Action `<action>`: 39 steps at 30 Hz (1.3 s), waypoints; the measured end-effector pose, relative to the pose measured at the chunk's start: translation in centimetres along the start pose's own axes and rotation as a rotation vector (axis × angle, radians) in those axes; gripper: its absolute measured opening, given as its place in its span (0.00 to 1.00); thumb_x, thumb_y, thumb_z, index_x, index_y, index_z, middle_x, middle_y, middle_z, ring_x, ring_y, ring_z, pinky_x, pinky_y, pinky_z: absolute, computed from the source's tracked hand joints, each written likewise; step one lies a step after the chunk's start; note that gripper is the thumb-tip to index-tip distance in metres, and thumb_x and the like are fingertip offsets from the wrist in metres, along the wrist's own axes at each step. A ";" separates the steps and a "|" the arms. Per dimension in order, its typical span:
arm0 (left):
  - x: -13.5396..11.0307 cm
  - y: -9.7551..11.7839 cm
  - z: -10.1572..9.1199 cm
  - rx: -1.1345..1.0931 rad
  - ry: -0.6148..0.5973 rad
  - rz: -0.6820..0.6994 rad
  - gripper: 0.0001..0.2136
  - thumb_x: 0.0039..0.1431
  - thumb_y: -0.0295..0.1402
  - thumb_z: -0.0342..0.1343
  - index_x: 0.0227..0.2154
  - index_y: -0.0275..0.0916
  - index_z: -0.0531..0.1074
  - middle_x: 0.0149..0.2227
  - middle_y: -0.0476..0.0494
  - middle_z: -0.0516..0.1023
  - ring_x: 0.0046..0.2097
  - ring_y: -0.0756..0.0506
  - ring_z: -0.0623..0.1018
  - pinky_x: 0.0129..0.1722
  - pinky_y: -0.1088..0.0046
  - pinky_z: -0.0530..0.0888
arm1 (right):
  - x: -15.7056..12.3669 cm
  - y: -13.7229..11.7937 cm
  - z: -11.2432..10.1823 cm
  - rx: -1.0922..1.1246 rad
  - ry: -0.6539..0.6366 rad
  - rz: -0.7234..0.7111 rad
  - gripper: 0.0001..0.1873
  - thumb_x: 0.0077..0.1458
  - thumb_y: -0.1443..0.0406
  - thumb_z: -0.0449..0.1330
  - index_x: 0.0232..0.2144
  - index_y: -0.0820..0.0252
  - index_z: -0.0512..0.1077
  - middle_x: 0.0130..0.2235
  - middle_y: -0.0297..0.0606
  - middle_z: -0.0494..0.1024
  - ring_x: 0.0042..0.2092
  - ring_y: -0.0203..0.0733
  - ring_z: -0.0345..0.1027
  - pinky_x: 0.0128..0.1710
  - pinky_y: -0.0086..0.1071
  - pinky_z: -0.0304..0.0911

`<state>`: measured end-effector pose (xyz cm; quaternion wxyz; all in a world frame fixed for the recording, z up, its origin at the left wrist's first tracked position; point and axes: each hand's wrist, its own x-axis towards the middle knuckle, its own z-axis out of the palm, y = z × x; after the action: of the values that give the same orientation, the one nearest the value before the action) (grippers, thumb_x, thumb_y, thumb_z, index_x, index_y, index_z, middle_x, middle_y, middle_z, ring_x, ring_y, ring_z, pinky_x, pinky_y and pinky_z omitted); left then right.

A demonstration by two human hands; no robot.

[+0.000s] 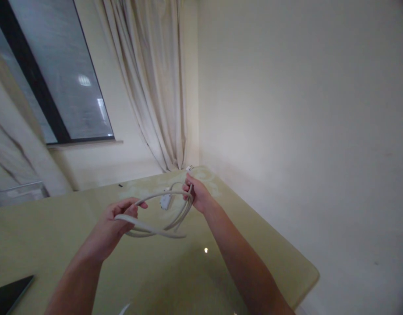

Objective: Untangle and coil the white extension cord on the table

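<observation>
A white cable point(155, 231) is coiled into a loose loop and held in the air above the table. My left hand point(114, 225) grips the near left side of the loop, fingers curled round the strands. My right hand point(196, 194) pinches the far right side where the strands bunch together. A white plug block point(165, 200) hangs inside the loop, close to my right hand.
The pale yellow-green glossy table point(270, 249) runs into the room corner and has a rounded right corner. A dark flat phone-like device point(9, 294) lies at its near left edge. Cream curtains point(155, 87) and a window point(66, 83) stand behind.
</observation>
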<state>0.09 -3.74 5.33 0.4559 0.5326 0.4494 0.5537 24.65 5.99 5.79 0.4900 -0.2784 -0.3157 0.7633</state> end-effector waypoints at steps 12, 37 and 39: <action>-0.9 4.3 -0.1 -0.884 0.184 -0.101 0.13 0.65 0.25 0.52 0.25 0.42 0.59 0.15 0.60 0.54 0.16 0.55 0.56 0.21 0.81 0.68 | 0.1 -4.6 -3.8 0.204 0.327 -0.359 0.19 0.73 0.65 0.48 0.26 0.56 0.57 0.16 0.20 0.53 0.15 0.28 0.47 0.19 0.20 0.55; 2.3 -2.8 7.0 -0.075 0.108 0.064 0.27 0.59 0.57 0.56 0.46 0.38 0.79 0.55 0.33 0.81 0.56 0.36 0.79 0.56 0.55 0.74 | -4.7 -1.0 2.8 -0.936 -0.089 -0.781 0.18 0.68 0.57 0.54 0.28 0.58 0.73 0.24 0.31 0.70 0.26 0.32 0.62 0.28 0.26 0.54; 1.7 -1.6 9.0 -0.262 0.091 0.022 0.26 0.59 0.57 0.58 0.43 0.36 0.80 0.49 0.34 0.84 0.51 0.37 0.82 0.51 0.58 0.77 | -5.7 0.6 4.2 -1.194 -0.095 -0.839 0.16 0.68 0.61 0.55 0.28 0.57 0.73 0.27 0.33 0.73 0.30 0.36 0.66 0.33 0.29 0.55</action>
<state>9.12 -1.64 4.37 0.4947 0.4477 0.3876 0.6361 23.30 -0.35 8.72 0.4918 -0.3205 -0.7791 0.2202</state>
